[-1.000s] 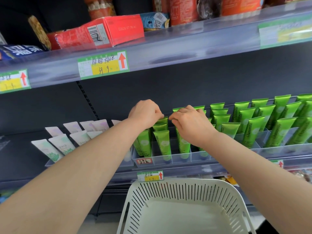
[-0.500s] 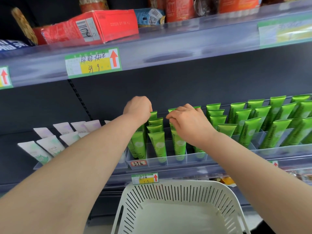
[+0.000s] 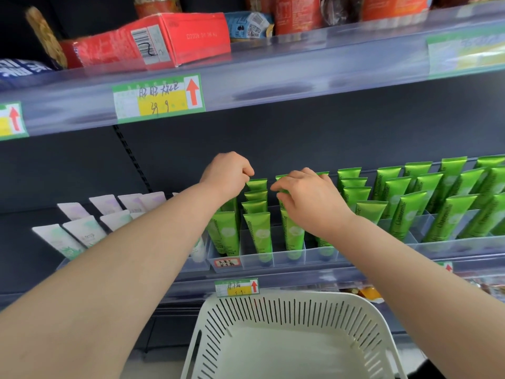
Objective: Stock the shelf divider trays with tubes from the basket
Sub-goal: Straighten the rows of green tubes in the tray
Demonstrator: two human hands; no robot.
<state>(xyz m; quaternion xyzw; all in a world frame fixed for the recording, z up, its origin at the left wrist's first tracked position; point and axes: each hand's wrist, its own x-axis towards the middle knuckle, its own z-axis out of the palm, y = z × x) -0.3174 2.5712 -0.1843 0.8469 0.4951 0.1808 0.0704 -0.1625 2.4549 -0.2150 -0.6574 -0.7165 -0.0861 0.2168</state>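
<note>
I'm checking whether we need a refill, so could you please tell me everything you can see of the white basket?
The white basket looks like plastic: smooth rounded rim, walls cut with narrow upright slots, plain solid floor. It sits upright low in view, below the shelf edge, between the forearms. No tubes show inside; its near side is cut off. The left hand and right hand are up at the green tubes, not touching it. Its support is hidden.

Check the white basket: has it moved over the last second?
No. The white basket still sits with its rim just under the small price tag, as before; only the framing shifted.
</note>
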